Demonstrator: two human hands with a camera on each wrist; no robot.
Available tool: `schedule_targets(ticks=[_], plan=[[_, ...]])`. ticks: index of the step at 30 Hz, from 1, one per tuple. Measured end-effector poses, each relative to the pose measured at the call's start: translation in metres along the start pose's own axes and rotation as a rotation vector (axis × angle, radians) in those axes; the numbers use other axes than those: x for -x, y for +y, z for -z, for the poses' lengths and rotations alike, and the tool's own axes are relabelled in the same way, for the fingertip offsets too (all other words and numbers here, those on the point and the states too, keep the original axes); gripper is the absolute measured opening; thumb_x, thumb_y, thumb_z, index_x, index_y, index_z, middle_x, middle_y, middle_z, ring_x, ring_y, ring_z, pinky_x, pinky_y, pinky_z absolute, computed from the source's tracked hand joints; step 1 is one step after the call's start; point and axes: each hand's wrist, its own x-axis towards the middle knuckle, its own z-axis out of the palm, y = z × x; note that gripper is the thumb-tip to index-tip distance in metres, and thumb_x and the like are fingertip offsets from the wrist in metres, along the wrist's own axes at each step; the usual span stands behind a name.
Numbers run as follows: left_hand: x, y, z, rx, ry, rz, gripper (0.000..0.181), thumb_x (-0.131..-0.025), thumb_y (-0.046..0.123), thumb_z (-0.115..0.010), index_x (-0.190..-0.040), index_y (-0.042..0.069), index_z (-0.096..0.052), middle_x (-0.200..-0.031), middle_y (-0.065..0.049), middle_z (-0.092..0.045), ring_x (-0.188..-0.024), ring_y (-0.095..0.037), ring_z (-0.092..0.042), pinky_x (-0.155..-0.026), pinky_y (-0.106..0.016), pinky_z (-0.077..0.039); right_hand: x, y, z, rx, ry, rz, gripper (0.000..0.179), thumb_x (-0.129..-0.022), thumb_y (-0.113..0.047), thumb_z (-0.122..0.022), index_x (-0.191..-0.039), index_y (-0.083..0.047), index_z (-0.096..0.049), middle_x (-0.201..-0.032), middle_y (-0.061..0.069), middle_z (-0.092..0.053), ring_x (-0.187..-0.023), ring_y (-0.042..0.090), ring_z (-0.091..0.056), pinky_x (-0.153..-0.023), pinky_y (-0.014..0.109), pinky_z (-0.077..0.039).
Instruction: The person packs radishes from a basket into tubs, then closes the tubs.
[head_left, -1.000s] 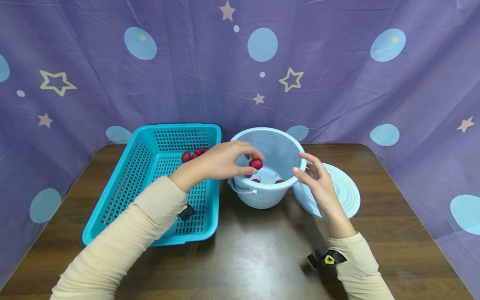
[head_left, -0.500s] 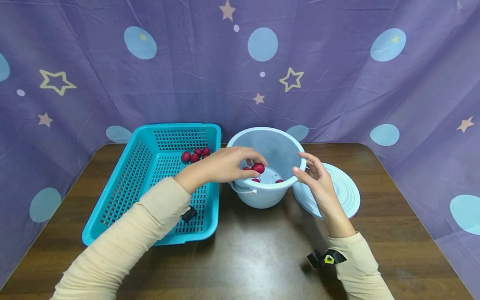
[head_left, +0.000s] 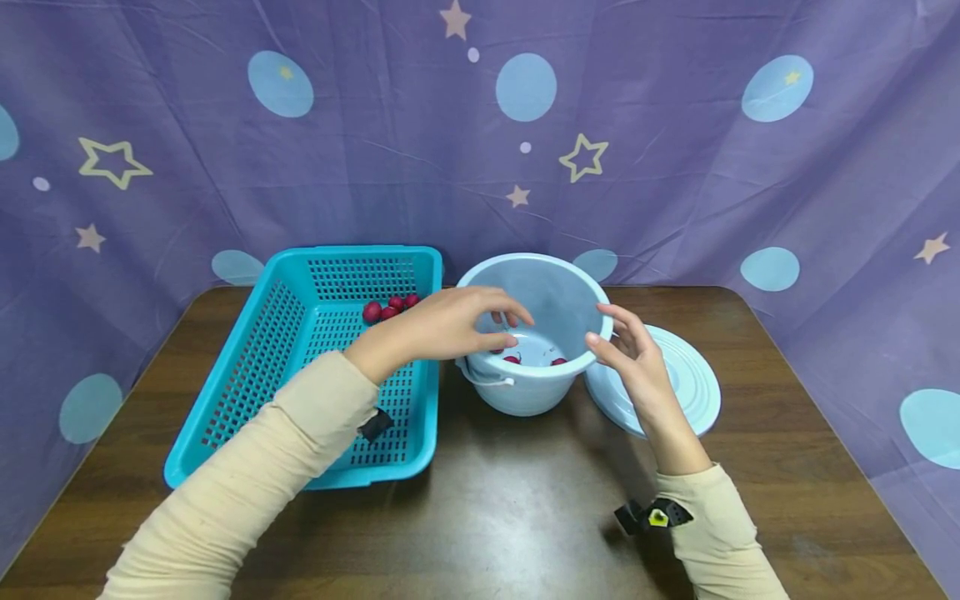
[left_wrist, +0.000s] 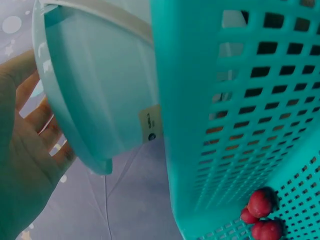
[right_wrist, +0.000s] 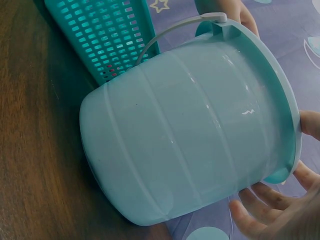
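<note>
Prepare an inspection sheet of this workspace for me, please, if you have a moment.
Surface: brown wood-look table, shiny in front.
Job's things: basket and bucket, both holding round red produce; lid right of the bucket.
Clutter: nothing seen.
Hands: left hand over the bucket's opening, holding nothing visible; right hand holds the bucket's rim.
Cables: nothing seen.
Surroundings: purple curtain with stars and blue spots behind the table.

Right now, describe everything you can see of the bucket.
The bucket is pale blue, plastic-looking, with ribbed sides, a wide rim, a sticker and a lowered handle. It stands upright, uncovered, on the table, between the turquoise basket and the lid, red round items inside. The right hand holds its rim; the left hand hangs over its opening, empty.
</note>
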Motion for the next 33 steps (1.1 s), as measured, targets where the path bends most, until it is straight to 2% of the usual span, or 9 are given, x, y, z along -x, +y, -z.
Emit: schedule_targets(ticks=[9, 14, 16, 20, 27, 30, 33], plan=[[0.011, -0.008, 0.018, 0.024, 0.080, 0.021, 0.028, -0.095, 0.031, -0.069, -0.122, 0.027, -0.069, -0.119, 0.008, -0.065, -0.107, -0.011, -0.056, -0.090, -0.037, -0.047, 0.000, 0.000, -0.001, 0.004, -0.002, 0.000, 0.052, -0.096, -0.021, -0.067, -0.143, -0.014, -0.047, -0.139, 0.011, -0.049, -0.116, 0.015, -0.054, -0.089, 0.025, -0.048], [0.019, -0.018, 0.027, 0.024, 0.150, 0.043, 0.027, -0.094, 0.027, -0.070, -0.121, 0.027, -0.070, -0.113, 0.009, -0.065, -0.097, -0.012, -0.057, -0.079, -0.035, -0.048, 0.000, 0.000, -0.001, 0.005, -0.001, -0.005, 0.052, -0.095, -0.021, -0.067, -0.143, -0.014, -0.048, -0.140, 0.011, -0.048, -0.117, 0.015, -0.054, -0.089, 0.025, -0.048], [0.023, -0.023, 0.030, 0.029, 0.174, 0.057, 0.026, -0.094, 0.026, -0.071, -0.120, 0.027, -0.070, -0.110, 0.009, -0.064, -0.094, -0.011, -0.056, -0.075, -0.034, -0.048, 0.000, 0.000, -0.001, 0.007, -0.001, -0.005, 0.052, -0.095, -0.021, -0.067, -0.143, -0.014, -0.047, -0.140, 0.010, -0.048, -0.116, 0.015, -0.054, -0.089, 0.025, -0.048], [0.028, -0.034, 0.034, 0.037, 0.223, 0.099, 0.024, -0.094, 0.027, -0.071, -0.118, 0.025, -0.071, -0.105, 0.009, -0.065, -0.095, -0.011, -0.056, -0.077, -0.036, -0.047, 0.000, 0.000, 0.000, 0.006, 0.000, 0.000, 0.052, -0.096, -0.021, -0.067, -0.143, -0.014, -0.047, -0.140, 0.011, -0.048, -0.116, 0.015, -0.054, -0.089, 0.024, -0.048], [0.036, -0.060, 0.033, -0.040, 0.331, 0.166, 0.017, -0.095, 0.028, -0.069, -0.112, 0.024, -0.073, -0.109, 0.006, -0.065, -0.095, -0.014, -0.059, -0.073, -0.038, -0.046, 0.000, 0.000, 0.000, -0.012, 0.003, 0.017, 0.050, -0.096, -0.019, -0.066, -0.142, -0.014, -0.049, -0.139, 0.012, -0.049, -0.115, 0.015, -0.055, -0.088, 0.024, -0.049], [0.038, -0.072, 0.031, -0.031, 0.337, 0.188, 0.017, -0.094, 0.026, -0.070, -0.111, 0.022, -0.073, -0.110, 0.004, -0.066, -0.094, -0.015, -0.059, -0.076, -0.040, -0.047, 0.000, 0.001, -0.001, -0.022, 0.004, 0.022, 0.049, -0.096, -0.017, -0.066, -0.141, -0.014, -0.049, -0.138, 0.012, -0.050, -0.113, 0.014, -0.055, -0.088, 0.024, -0.049], [0.039, -0.084, 0.029, -0.022, 0.305, 0.218, 0.020, -0.094, 0.025, -0.070, -0.113, 0.018, -0.072, -0.111, 0.002, -0.067, -0.096, -0.017, -0.059, -0.082, -0.042, -0.047, 0.000, 0.001, -0.001, -0.030, 0.007, 0.025, 0.048, -0.096, -0.016, -0.066, -0.141, -0.014, -0.050, -0.138, 0.012, -0.050, -0.113, 0.014, -0.056, -0.088, 0.024, -0.049]])
